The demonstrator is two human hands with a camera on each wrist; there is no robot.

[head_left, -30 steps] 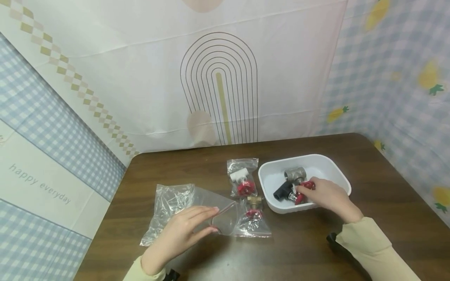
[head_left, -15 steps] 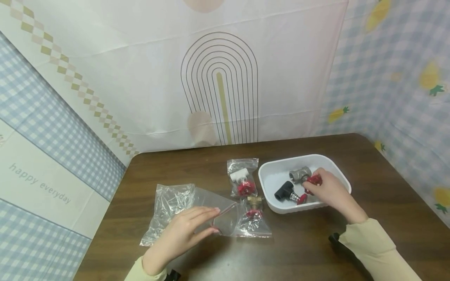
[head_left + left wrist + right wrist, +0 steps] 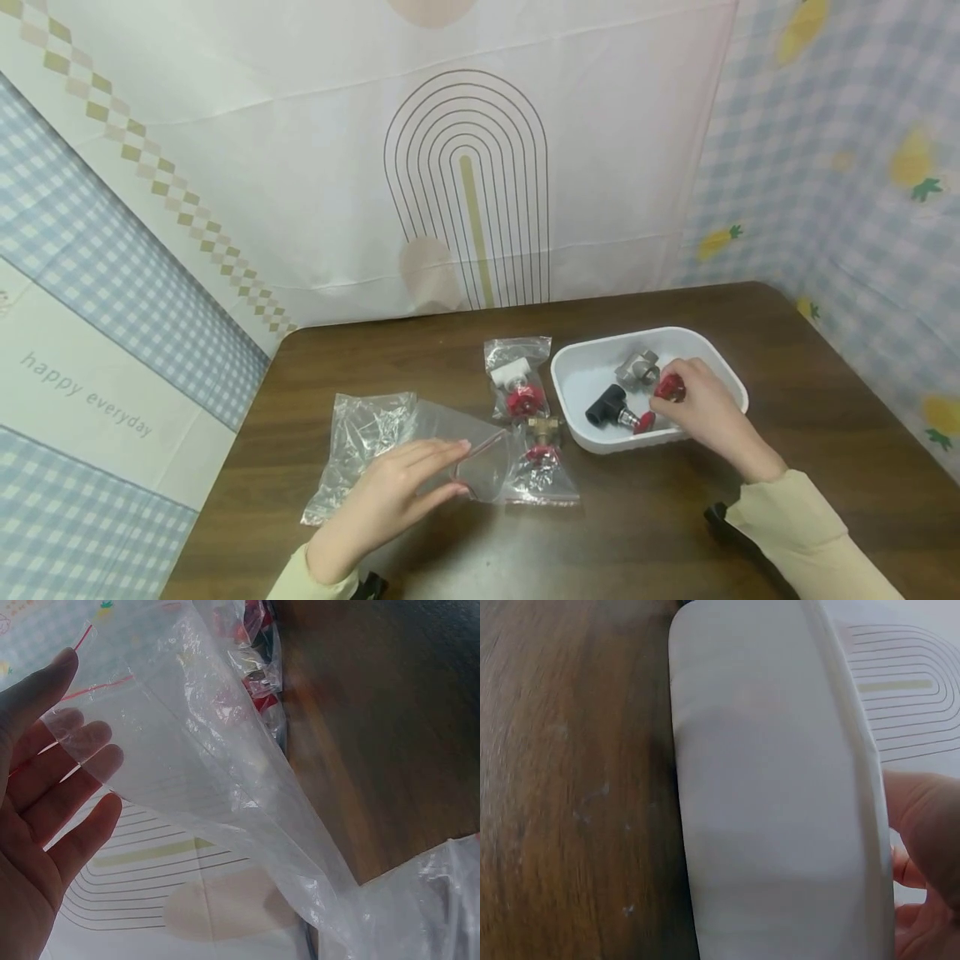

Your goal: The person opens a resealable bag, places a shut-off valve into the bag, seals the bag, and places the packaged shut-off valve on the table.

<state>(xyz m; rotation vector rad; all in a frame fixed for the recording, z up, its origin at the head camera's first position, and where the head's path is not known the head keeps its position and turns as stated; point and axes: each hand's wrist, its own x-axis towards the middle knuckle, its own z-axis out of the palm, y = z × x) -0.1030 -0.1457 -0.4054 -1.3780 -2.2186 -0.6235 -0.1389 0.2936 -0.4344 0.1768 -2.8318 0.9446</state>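
my right hand (image 3: 708,408) is pinching the red handwheel (image 3: 670,387) of the grey metal valve (image 3: 639,369), which is inside the white tub (image 3: 615,442), towards its far side. my wrist comes in over the near right of the rim. the right wrist view is mostly the tub's outer wall, so i can't fairly say how deep my fingertips sit on the wheel, or whether the metal body is clear of the tub floor.

my left hand (image 3: 382,500) has thumb and fingers spread, straight rather than curled, at the mouth of a clear bag (image 3: 483,468). the left wrist view shows its red seal strips parted near my thumb, with my fingers showing through the film.

i'd judge the step to be getting this valve out of the tub. the heavy-looking end is the metal body, so it could swing or twist under a pinch on the wheel alone; better to squeeze across the wheel and raise it slowly. the black valve (image 3: 609,406) lies just beside it, its own red wheel pointing towards my hand, so a straight upward lift seems safer than a drag. on the left, a light, steady spread should suit the bag; too much pull might fold the lips shut.
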